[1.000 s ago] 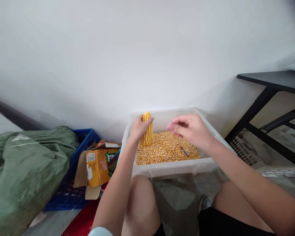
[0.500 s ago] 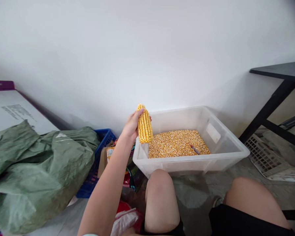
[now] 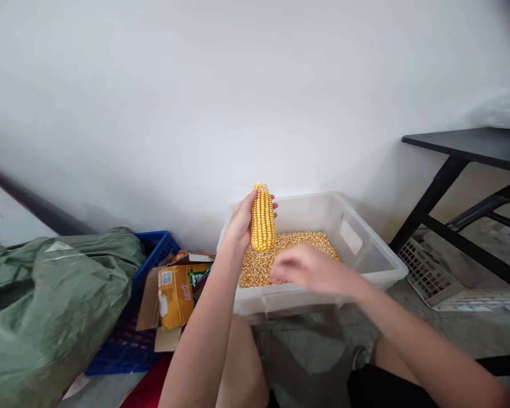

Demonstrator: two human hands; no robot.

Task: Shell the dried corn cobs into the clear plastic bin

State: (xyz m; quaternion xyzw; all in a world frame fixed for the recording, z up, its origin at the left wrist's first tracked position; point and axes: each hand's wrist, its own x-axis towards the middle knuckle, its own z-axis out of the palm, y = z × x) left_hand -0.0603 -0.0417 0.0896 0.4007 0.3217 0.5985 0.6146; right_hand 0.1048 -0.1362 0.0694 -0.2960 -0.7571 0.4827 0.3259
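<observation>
Cob (image 3: 263, 222), just one, stands nearly upright in the left hand (image 3: 239, 221), raised over one whitish tub (image 3: 255, 304). It is glossy and bright yellow, its plump kernels set in close, straight rows, its upper end narrower and paler. The left fingers wrap round it, thumb along its left side, tips showing past its right edge. One right hand (image 3: 301, 266), blurred, hangs near the cob's lower end but apart from it; its fingers curl, though I cannot tell whether they pinch anything. Loose grains (image 3: 255, 269), too many to count, cover the tub's bottom. Left of it are one orange box (image 3: 176, 300), one blue crate (image 3: 123, 348) and one green sheet (image 3: 76, 300). One white wall (image 3: 238, 90) stands behind.
</observation>
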